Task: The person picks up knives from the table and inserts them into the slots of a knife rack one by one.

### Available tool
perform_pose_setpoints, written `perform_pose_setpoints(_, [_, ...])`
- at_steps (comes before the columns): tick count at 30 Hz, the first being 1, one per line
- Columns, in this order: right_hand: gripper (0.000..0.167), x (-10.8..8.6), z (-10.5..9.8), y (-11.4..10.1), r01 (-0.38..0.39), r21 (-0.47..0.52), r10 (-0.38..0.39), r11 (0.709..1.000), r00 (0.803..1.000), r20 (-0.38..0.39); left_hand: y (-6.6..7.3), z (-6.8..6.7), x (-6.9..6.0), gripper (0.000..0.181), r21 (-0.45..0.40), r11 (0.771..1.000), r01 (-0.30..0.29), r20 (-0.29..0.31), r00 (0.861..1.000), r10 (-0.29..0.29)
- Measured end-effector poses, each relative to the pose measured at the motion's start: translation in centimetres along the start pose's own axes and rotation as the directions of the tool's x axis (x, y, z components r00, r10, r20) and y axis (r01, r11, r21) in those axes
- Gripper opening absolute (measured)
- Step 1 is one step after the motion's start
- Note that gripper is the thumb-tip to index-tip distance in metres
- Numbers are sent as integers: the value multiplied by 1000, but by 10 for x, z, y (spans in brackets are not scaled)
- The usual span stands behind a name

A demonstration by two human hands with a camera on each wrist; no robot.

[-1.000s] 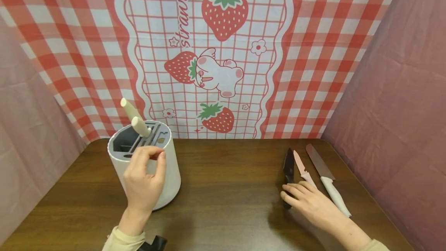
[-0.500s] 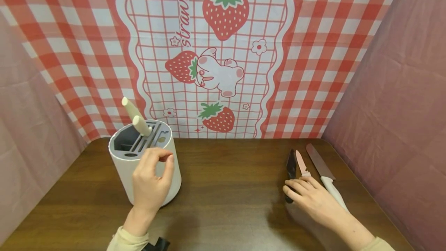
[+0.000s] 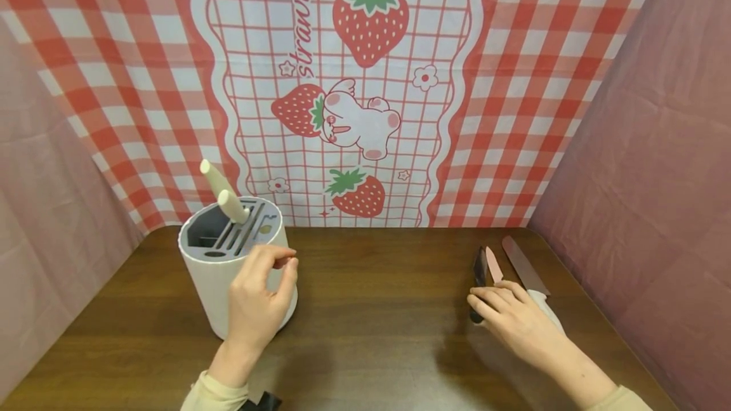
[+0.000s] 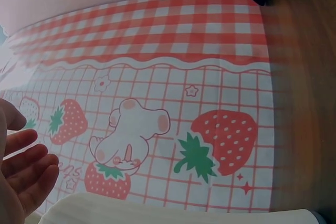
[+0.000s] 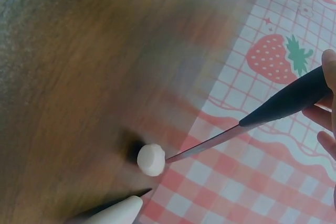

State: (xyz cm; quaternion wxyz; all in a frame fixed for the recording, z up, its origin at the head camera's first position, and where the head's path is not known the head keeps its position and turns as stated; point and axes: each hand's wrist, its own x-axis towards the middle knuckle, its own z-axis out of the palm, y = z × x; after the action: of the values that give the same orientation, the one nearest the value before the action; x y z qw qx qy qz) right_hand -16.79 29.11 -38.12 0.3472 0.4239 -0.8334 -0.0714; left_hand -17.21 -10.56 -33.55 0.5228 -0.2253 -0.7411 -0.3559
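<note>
My right hand (image 3: 516, 319) grips a black-handled knife (image 5: 289, 98) by its handle, over the right side of the table. Its dark blade (image 3: 480, 265) points toward the back wall. Just right of it lies a small knife with a pink blade (image 3: 494, 264), its white handle (image 5: 151, 160) hidden by the hand in the head view. Further right is a wide-bladed knife (image 3: 522, 265) with a white handle. My left hand (image 3: 259, 297) hovers in front of a white knife block (image 3: 211, 290), fingers loosely bent and holding nothing. Two cream handles (image 3: 231, 207) stick up from the block.
The block's grey top (image 3: 251, 243) has several slots and a larger opening at left. A wooden table (image 3: 377, 309) carries everything. Behind it hangs a strawberry-print cloth (image 3: 365, 113), with pink cloth (image 3: 634, 208) at the sides. A black object (image 3: 263, 401) sits by the left sleeve.
My left hand has drifted right, away from the block's top. The right hand has shifted slightly farther back and right, and the black knife has moved closer to the pink blade.
</note>
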Motion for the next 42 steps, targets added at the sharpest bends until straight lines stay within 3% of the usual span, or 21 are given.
perform_pose_setpoints(8, [50, 6, -4, 3, -28, 11, 29, 1000, 999, -42, 3, 5, -4, 14, 20, 1000, 11, 90, 996, -13])
perform_pose_setpoints(13, [46, 9, -4, 5, -29, 38, 34, 999, 992, -124, 4, 6, -4, 17, 42, 999, 28, 182, 983, -35])
perform_pose_setpoints(19, [44, 13, -4, 5, -44, 54, 54, 998, 978, -200, 4, 8, -7, 19, 65, 997, 45, 245, 968, -59])
perform_pose_setpoints(30, [45, 21, -6, 5, -119, 104, 141, 987, 962, -235, 4, 12, -9, 19, 78, 996, 48, 280, 958, -68])
perform_pose_setpoints(42, [45, 33, -11, 6, -158, 117, 183, 981, 948, -260, 5, 14, -11, 19, 79, 995, 54, 299, 951, -76])
